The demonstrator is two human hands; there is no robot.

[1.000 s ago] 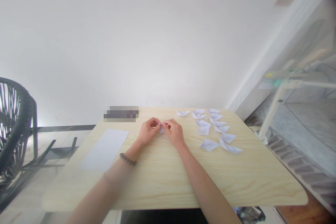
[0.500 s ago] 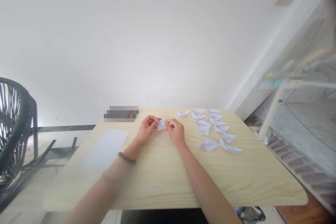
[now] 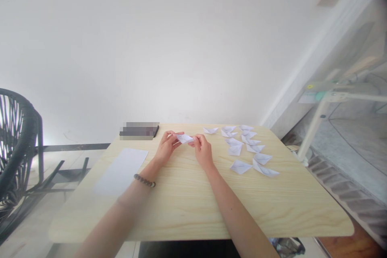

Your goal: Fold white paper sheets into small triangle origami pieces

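Note:
A small white paper boat (image 3: 184, 139) is held between my two hands above the far half of the table. My left hand (image 3: 166, 145) pinches its left end, and my right hand (image 3: 202, 150) grips its right tip between thumb and fingers. To the right of my right hand lie several folded paper boats (image 3: 241, 166) in loose rows. A white sheet of paper (image 3: 122, 171) rests flat on the left, beside my left forearm.
The light wooden table (image 3: 181, 209) stands against a white wall. At its far left edge lies a dark, pixelated object (image 3: 137, 131). A black woven chair (image 3: 27, 129) is at the left, and a white metal frame (image 3: 316, 129) rises at the right.
The folded paper has gone from a compact shape to a wider boat with its ends drawn out. My hands have moved slightly apart.

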